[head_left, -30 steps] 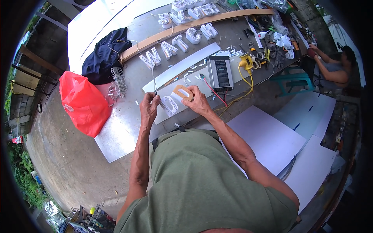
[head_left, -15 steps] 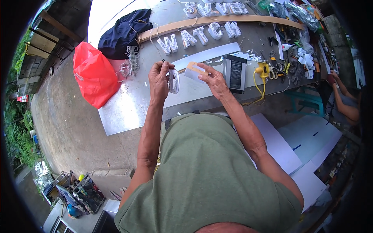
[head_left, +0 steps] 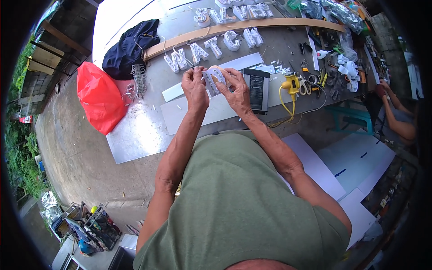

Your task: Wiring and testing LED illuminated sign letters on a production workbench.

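Observation:
My left hand (head_left: 195,90) pinches the edge of a small white letter shell (head_left: 210,80) with a row of bumps inside it, held above the near part of the metal table (head_left: 139,130). Up against the shell, my right hand (head_left: 237,92) grips a white-and-tan letter piece (head_left: 220,73), mostly hidden by my fingers and the shell. Just beyond my hands stands a row of white letters (head_left: 198,53) with thin wires. Beside my right hand lies a black-and-silver power supply box (head_left: 256,90).
A long wooden strip (head_left: 279,22) crosses the table behind the letters. At left sit a red plastic bag (head_left: 99,96) and dark cloth (head_left: 130,49). Rightward are a yellow socket block (head_left: 291,85) with cable, scissors (head_left: 305,87) and pliers (head_left: 322,81). Another person's arm (head_left: 396,112) shows at far right.
The two pieces, held apart before, are now together. My right hand has moved left and my left hand slightly right. The table's contents appear shifted left as the view moved.

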Demonstrator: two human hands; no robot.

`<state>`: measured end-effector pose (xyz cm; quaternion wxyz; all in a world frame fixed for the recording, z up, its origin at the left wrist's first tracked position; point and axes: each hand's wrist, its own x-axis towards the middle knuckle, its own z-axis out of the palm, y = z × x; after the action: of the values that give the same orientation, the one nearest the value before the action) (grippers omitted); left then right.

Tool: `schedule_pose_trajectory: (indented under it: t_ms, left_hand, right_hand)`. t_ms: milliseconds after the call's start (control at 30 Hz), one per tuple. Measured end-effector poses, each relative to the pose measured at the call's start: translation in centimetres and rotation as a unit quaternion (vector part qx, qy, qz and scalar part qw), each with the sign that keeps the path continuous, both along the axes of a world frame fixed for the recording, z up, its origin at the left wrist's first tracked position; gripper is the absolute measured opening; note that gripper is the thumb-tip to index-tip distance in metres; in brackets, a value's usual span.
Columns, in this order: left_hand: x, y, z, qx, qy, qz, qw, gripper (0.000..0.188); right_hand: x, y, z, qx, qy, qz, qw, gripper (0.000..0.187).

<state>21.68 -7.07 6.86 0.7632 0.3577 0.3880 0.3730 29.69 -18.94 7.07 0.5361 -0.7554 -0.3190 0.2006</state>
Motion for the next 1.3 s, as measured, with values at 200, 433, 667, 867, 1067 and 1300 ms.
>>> schedule_pose_trajectory:
  t_ms: [200, 433, 667, 867, 1067, 1300]
  left_hand:
    - [4.1, -1.3, 1.1, 0.131, 0.06, -0.066, 0.987, 0.022]
    - [4.8, -2.1, 4.4, 0.295, 0.175, -0.158, 0.926, 0.028]
    - [-0.8, -1.2, -0.8, 0.265, 0.248, -0.178, 0.915, 0.021]
    - [-4.2, -0.2, -2.2, 0.207, 0.28, -0.143, 0.926, 0.018]
    - [-4.3, 1.1, -1.8, 0.19, 0.321, -0.171, 0.912, 0.02]
    - [-1.4, 4.1, -0.8, 0.234, 0.295, -0.171, 0.91, 0.021]
  right_hand:
    - [3.5, -1.2, 0.2, 0.049, 0.066, -0.056, 0.995, 0.038]
    - [15.9, -4.0, -2.6, 0.183, 0.146, -0.197, 0.952, 0.039]
    - [31.5, -5.8, -10.8, 0.116, 0.041, -0.271, 0.955, 0.04]
    - [33.1, -4.9, -12.6, -0.202, -0.169, -0.285, 0.922, 0.043]
    - [31.8, -4.4, -11.4, -0.242, -0.264, -0.244, 0.901, 0.039]
    - [32.4, -5.2, -11.5, -0.226, -0.256, -0.227, 0.912, 0.039]
